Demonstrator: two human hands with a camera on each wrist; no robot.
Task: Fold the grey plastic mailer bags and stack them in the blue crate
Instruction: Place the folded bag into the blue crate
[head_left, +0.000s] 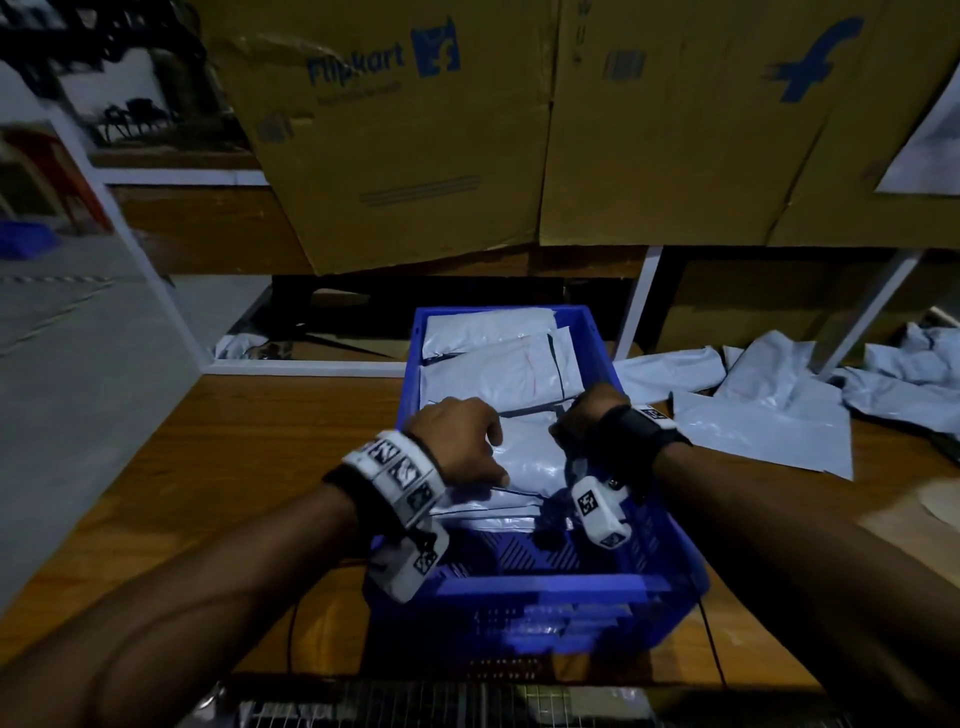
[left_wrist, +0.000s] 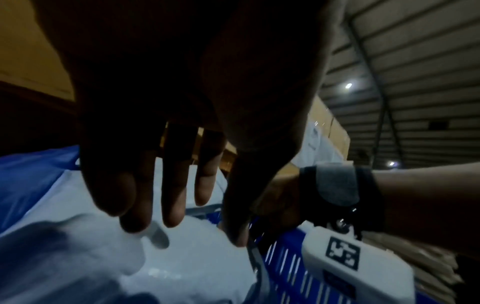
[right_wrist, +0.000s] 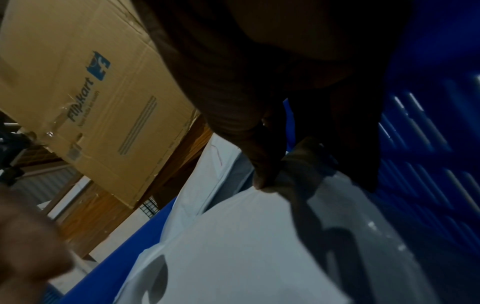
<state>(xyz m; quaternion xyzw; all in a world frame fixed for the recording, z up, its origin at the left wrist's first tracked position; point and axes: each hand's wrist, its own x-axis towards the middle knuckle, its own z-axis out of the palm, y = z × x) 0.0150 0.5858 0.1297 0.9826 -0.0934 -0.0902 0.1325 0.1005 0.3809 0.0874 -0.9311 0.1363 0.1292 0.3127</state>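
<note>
The blue crate (head_left: 545, 584) stands on the wooden table with folded grey mailer bags (head_left: 493, 374) stacked inside. Both hands are in the crate over the nearest folded bag (head_left: 530, 457). My left hand (head_left: 467, 441) is on its left part. In the left wrist view its fingers (left_wrist: 145, 205) point straight down with the tips on the bag (left_wrist: 182, 257). My right hand (head_left: 582, 415) is at the bag's right edge by the crate wall (right_wrist: 428, 144). There its thumb (right_wrist: 262, 176) and fingers pinch the bag's edge (right_wrist: 246, 246).
Unfolded grey mailer bags (head_left: 769, 415) lie in a loose heap on the table right of the crate. Large cardboard boxes (head_left: 415, 130) stand close behind the crate. Bare wooden tabletop (head_left: 260, 441) lies to the crate's left.
</note>
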